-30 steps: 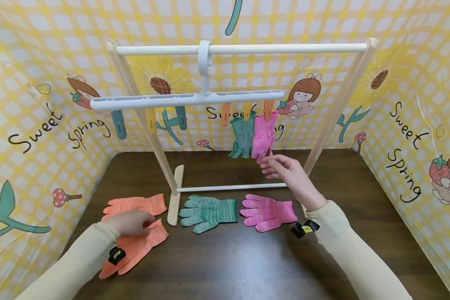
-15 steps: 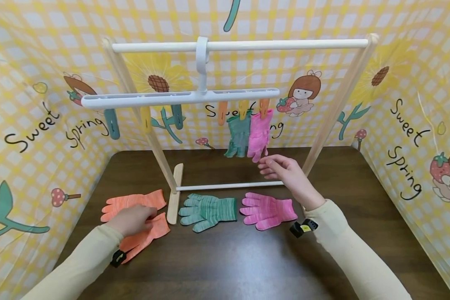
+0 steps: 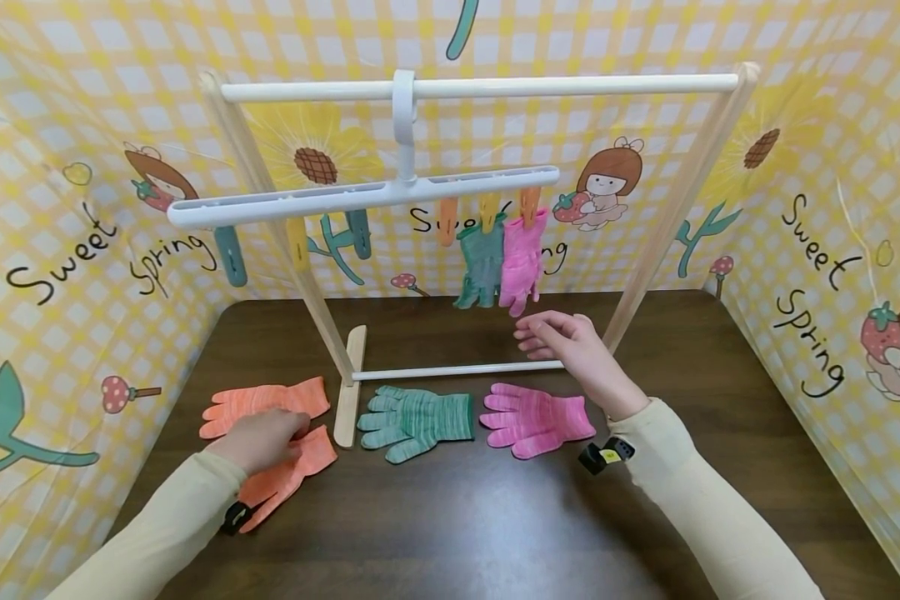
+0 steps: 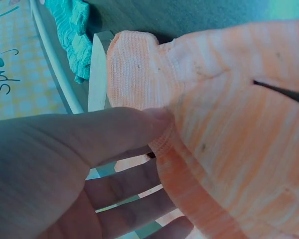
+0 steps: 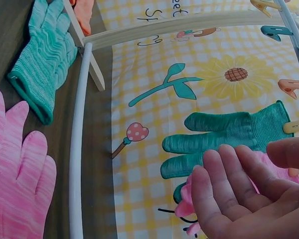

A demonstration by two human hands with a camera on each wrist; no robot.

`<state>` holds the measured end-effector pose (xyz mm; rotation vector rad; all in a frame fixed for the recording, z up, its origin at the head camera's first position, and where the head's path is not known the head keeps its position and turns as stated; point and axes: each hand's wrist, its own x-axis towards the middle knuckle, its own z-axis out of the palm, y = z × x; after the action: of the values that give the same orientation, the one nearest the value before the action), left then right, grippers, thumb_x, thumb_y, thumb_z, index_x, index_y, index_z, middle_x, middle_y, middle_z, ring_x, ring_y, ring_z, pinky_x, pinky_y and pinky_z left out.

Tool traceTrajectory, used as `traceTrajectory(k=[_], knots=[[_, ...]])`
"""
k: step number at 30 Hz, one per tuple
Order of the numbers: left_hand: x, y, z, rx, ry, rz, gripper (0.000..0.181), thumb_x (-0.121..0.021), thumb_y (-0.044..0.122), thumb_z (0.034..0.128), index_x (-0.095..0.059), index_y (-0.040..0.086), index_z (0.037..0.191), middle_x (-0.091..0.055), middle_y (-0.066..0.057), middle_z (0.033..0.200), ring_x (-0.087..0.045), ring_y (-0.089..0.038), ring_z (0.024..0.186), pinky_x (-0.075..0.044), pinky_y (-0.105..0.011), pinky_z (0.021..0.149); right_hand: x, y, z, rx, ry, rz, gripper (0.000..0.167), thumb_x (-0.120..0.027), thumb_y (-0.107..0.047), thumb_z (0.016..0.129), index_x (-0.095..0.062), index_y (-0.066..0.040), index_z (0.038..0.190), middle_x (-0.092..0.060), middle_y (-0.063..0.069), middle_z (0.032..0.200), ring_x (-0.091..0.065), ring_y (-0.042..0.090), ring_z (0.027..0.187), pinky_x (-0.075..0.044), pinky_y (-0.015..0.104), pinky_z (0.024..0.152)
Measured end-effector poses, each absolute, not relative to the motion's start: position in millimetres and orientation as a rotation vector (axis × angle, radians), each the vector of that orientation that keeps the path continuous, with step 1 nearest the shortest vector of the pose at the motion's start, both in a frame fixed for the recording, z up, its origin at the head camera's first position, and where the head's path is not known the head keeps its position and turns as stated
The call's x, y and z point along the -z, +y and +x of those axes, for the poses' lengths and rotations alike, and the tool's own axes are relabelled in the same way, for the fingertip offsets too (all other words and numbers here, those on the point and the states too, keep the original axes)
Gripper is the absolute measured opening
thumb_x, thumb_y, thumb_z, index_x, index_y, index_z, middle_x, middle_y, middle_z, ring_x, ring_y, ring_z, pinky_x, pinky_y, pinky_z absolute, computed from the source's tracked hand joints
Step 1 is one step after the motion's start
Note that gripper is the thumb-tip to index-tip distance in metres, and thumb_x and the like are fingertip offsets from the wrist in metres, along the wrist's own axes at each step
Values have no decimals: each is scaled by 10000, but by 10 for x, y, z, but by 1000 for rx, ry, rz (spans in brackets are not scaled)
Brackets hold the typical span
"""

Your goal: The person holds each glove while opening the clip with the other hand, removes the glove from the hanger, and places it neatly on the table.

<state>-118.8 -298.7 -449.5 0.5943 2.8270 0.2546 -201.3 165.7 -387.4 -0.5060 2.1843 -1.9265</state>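
Observation:
My left hand (image 3: 265, 439) pinches the near orange glove (image 3: 283, 477) by its edge close to the cuff. In the left wrist view the thumb lies on top of the knit fabric, with the other fingers beneath it. A second orange glove (image 3: 300, 398) lies flat just beyond. My right hand (image 3: 562, 343), fingers loosely bent and holding nothing, is just below the hanging pink glove (image 3: 521, 262). Beside that pink one hangs a green glove (image 3: 482, 262). Orange (image 3: 530, 207) and yellow clothespins (image 3: 487, 213) clip the two to the white hanger (image 3: 360, 197).
A green glove (image 3: 420, 421) and a pink glove (image 3: 540, 419) lie flat on the dark table (image 3: 450, 525). The hanger hooks over the top bar (image 3: 570, 87) of a wooden rack. Unused pins include a teal clothespin (image 3: 230, 256) and a yellow clothespin (image 3: 297, 242).
My left hand has raised and shifted the near orange glove slightly. The hanger has tilted, right end higher, and the hanging gloves rose a little away from my right hand.

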Motion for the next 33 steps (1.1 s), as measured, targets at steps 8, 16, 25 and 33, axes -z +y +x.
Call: traceTrajectory(k=[8, 16, 25, 33], knots=[[4446, -2903, -1161, -215, 2953, 602, 312, -784, 84, 893, -515, 175, 765, -460, 78, 640, -438, -88, 552, -323, -298, 491, 3849, 1647, -1994, 1903, 2199, -509, 326, -516, -140, 1098, -626, 124, 1254, -731, 132, 1102, -731, 159, 945, -598, 348, 892], [4402, -2719, -1197, -206, 3009, 636, 311, -747, 143, 937, -503, 209, 757, -407, 88, 620, -369, -61, 512, -283, -263, 485, 3803, 1628, -1982, 1903, 2202, -508, 324, -525, -165, 1098, -624, 87, 1276, -713, 131, 1140, -719, 173, 983, -590, 333, 903], [4395, -2463, -1284, -372, 3079, 672, 128, -710, 173, 977, -633, 156, 876, -482, 106, 633, -392, -33, 503, -331, -238, 442, 3690, 1559, -2016, 1905, 2216, -525, 340, -535, -177, 1095, -622, 75, 1306, -703, 154, 1202, -705, 171, 1013, -582, 330, 915], [4318, -2172, -1411, -600, 3158, 683, 52, -673, 200, 1004, -711, 167, 1019, -684, 81, 841, -567, -29, 651, -453, -242, 517, 3543, 1502, -2052, 1905, 2239, -549, 367, -534, -190, 1097, -613, 92, 1319, -677, 227, 1265, -696, 179, 1036, -571, 340, 942]])
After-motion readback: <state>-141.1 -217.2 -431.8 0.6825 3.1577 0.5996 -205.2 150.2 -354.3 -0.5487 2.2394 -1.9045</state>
